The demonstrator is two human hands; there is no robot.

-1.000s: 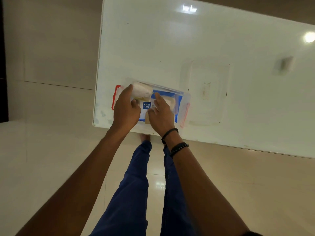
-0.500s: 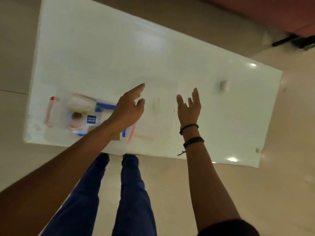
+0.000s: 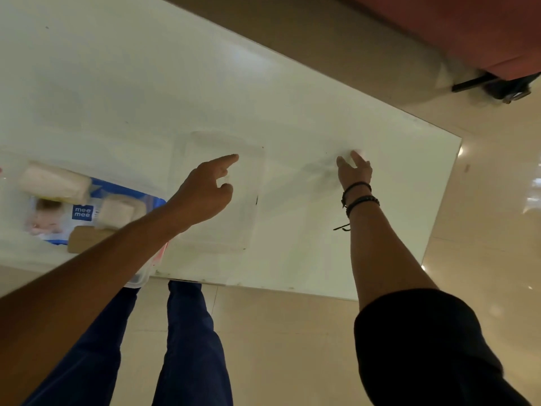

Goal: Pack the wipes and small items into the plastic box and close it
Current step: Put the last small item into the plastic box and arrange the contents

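Head view: we see the clear plastic box at the near left edge of the glossy white table, holding the blue-labelled wipes pack and pale wrapped items. Our left hand hovers over the clear flat lid, index finger extended, others curled. Our right hand reaches a small white item (blurred); we cannot tell its finger state.
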